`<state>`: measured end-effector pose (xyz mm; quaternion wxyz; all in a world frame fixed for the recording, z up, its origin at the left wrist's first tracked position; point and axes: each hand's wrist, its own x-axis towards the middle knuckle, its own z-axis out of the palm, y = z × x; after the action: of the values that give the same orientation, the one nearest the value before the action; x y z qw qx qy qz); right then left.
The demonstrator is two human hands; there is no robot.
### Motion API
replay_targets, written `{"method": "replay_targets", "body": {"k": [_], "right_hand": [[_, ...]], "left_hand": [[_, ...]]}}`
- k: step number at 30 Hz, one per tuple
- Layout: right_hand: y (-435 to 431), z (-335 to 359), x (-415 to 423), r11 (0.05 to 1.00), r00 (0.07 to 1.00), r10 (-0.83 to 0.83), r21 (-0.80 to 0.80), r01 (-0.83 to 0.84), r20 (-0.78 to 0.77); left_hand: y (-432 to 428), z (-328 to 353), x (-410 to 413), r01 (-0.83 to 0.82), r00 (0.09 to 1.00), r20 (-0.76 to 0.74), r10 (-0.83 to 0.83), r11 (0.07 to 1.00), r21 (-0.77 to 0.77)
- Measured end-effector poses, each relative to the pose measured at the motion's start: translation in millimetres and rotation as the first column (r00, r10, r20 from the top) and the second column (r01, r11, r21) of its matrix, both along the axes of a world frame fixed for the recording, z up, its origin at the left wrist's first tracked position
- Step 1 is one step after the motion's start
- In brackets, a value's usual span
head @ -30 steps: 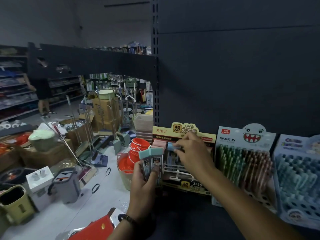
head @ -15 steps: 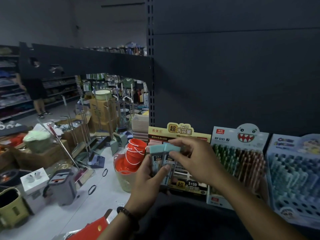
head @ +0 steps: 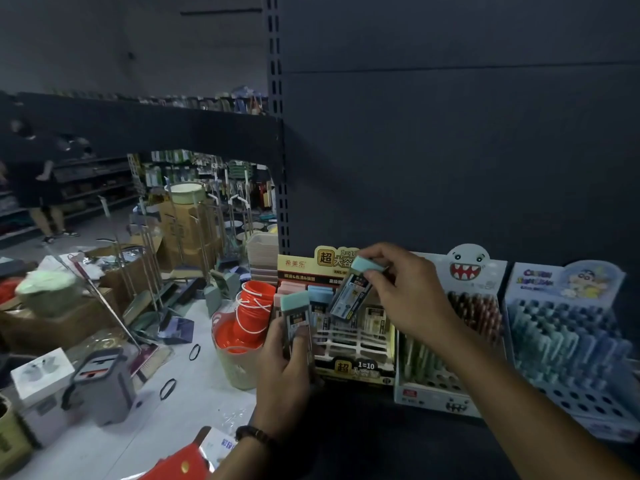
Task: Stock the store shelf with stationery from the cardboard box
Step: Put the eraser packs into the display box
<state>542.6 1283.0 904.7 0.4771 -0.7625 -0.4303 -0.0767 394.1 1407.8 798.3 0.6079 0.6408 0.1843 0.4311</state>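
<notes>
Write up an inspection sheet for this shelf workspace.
Surface: dark shelf, bare in front of the display boxes.
Job's things: yellow display box, partly filled; monster-face display box and blue display box to its right.
Clutter: orange buckets and grey mop bucket on the floor at left.
Hands: left hand grips upright teal-capped pack; right hand pinches tilted teal-capped pack above the yellow display box.
Cables: nothing seen.
Surroundings: a person in the far aisle.

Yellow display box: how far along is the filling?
Done: the yellow display box stands on the shelf with packs in its back rows. In hand: the right hand pinches a teal-capped pack above it; the left hand grips a second pack. Left: the front slots look empty.
</notes>
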Motion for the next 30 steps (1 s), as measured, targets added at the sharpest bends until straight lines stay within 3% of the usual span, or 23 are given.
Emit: {"method": "replay_targets", "body": {"k": [6, 13, 30], "right_hand": [[12, -11, -1, 0.984, 0.993, -0.078, -0.156, 0.091, 0.091], [19, -16, -7, 0.954, 0.981, -0.08, -0.272, 0.127, 0.176], [36, -21, -10, 0.876, 0.913, -0.094, -0.402, 0.265, 0.398]], "left_hand": [[8, -8, -1, -0.043, 0.998, -0.044, 0.041, 0.998, -0.046], [9, -10, -1, -0.055, 0.997, -0.054, 0.059, 0.997, 0.059], [6, -9, -2, 0.0, 0.998, -0.057, 0.005, 0.997, 0.076]]}}
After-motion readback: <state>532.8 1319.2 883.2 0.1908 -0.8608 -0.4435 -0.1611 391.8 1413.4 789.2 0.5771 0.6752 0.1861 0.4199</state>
